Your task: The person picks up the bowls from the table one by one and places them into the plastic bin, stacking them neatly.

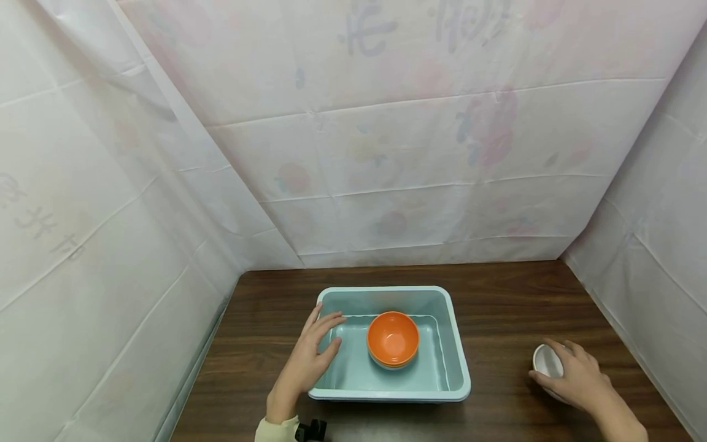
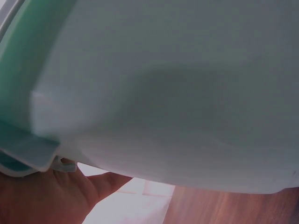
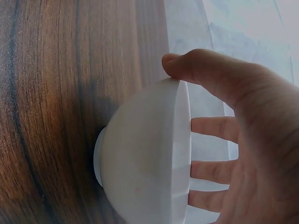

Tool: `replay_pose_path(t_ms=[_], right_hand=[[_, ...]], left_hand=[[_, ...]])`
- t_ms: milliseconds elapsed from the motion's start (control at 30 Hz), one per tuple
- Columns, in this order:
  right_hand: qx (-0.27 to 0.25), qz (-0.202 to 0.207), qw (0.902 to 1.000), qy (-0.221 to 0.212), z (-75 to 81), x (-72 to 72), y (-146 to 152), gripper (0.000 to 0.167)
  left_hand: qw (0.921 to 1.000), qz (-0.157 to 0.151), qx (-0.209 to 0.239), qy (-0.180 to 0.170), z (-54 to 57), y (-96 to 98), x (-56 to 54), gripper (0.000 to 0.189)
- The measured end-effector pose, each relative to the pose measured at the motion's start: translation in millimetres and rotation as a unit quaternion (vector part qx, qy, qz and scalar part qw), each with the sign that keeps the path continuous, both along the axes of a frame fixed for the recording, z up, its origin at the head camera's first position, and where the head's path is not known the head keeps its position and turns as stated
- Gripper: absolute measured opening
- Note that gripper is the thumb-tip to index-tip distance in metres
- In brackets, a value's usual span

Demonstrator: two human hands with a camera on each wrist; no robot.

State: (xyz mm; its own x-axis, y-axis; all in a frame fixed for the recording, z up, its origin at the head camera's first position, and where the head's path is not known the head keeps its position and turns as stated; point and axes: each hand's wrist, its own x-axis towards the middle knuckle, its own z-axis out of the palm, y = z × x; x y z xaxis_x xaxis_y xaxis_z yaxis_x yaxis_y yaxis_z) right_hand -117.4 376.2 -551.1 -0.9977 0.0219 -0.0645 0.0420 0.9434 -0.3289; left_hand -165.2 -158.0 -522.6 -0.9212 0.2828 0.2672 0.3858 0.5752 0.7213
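A white bowl [image 3: 140, 144] stands on the table at the right, and my right hand [image 1: 580, 377] grips it by the rim. In the right wrist view the thumb [image 3: 187, 65] lies at one side of the rim and several fingertips meet the other. Part of the bowl hides beneath that hand in the head view. My left hand [image 1: 306, 359] is at the left side of a pale green basin [image 1: 461, 368], its fingers spread and extended over the rim. Inside the basin sits an orange bowl [image 1: 393, 337], stacked on a lighter bowl [image 1: 389, 366] that shows only at its lower edge.
The dark wood table [image 1: 497, 307] is bordered by white printed sheeting [image 1: 414, 153] at the back, left and right. Dark wood lies between the basin and the white bowl. A black device [image 1: 311, 431] is strapped at the left wrist.
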Motion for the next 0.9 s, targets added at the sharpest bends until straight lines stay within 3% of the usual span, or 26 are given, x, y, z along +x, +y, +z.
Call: replay_pose_path(t_ms=[433,900], right_hand=[[0.001,0.005,0.9999,0.011,-1.0,-0.5,0.0,0.085],[0.003,0.005,0.9997,0.025,8.0,-1.8,-7.1,0.083]], left_hand=[[1.0000,0.001,-0.004,-0.001,0.9,0.2,0.0,0.036],[1.0000,0.000,-0.001,0.001,-1.7,-0.3,-0.6,0.038]])
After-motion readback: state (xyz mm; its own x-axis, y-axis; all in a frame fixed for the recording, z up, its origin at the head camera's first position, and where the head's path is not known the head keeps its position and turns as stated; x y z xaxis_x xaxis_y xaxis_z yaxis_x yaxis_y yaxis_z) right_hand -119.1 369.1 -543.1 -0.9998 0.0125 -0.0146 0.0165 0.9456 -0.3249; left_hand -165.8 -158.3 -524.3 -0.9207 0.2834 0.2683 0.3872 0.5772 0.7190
